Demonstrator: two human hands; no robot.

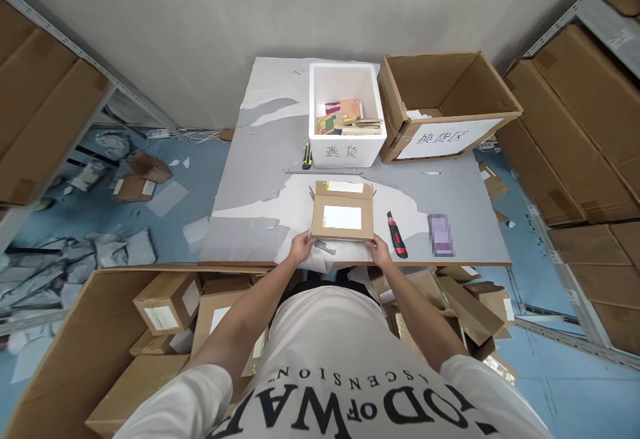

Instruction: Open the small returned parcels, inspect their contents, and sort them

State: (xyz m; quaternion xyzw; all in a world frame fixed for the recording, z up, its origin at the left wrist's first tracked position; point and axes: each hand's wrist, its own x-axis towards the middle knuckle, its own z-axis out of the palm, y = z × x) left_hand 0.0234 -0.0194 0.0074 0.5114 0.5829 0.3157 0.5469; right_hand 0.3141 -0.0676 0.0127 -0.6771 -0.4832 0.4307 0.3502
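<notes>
A small brown cardboard box (344, 229) with a white label lies in front of me on the table, its far flap raised. My left hand (302, 248) grips the box's near left corner. At the near right corner my right hand (379, 251) has its fingers closed on the same box. To the right of it lies a red and black utility knife (397, 235). A yellow and black utility knife (307, 155) rests farther back, beside the white foam box (347, 152). What is inside the cardboard box is hidden.
The foam box holds several small colourful packs (345, 119). Beside it stands a large open carton (450, 139) with a handwritten sign. A blurred purple item (441, 235) lies at the right. Cartons (160, 302) fill a big box at my left; shelves (565, 159) flank the table.
</notes>
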